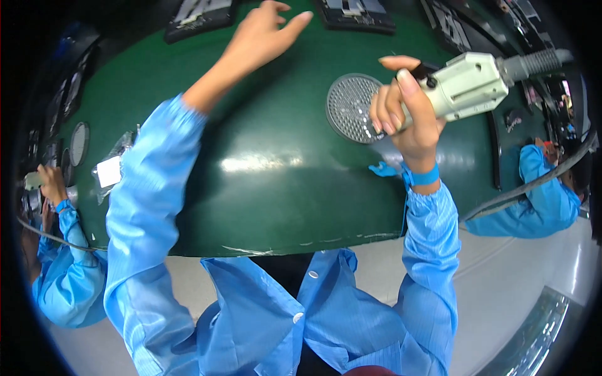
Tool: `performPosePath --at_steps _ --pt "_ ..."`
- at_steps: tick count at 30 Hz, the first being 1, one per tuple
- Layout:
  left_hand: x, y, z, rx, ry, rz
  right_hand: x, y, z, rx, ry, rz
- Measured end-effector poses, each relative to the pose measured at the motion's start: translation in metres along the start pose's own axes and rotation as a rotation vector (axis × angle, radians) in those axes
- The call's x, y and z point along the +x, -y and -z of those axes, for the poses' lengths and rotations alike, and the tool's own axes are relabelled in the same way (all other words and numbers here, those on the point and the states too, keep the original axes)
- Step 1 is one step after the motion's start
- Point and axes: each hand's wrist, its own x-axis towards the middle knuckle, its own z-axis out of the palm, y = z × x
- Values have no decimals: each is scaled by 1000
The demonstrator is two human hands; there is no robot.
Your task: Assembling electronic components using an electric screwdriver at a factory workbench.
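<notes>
My right hand (407, 116) is wrapped round a pale green powered hand tool (467, 86), which looks like an electric screwdriver. Its ribbed cable end points to the right, and the fingers hide its tip. Just beside that hand, partly under the fingers, lies a round grey dish (351, 103) with a dimpled face. My left hand (266, 34) is stretched out to the far side, thumb and fingers apart, with nothing seen in it. It hovers between two dark flat devices, one at its left (199, 19) and one at its right (356, 15).
The table (263, 207) is green with a worn front edge. A clear plastic bag with a white label (108, 172) lies at the left. Co-workers in blue sleeves sit at the left (72, 288) and right (533, 207). A grey cable (533, 182) curves along the right side.
</notes>
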Motion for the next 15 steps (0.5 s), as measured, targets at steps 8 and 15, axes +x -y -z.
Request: performPosePath --at_steps 8,15 --pt "140 29 -85 368 121 241 2 -4 2 -7 -35 -20" --pt "153 -3 -79 -252 33 402 2 -3 10 -15 -31 -4"
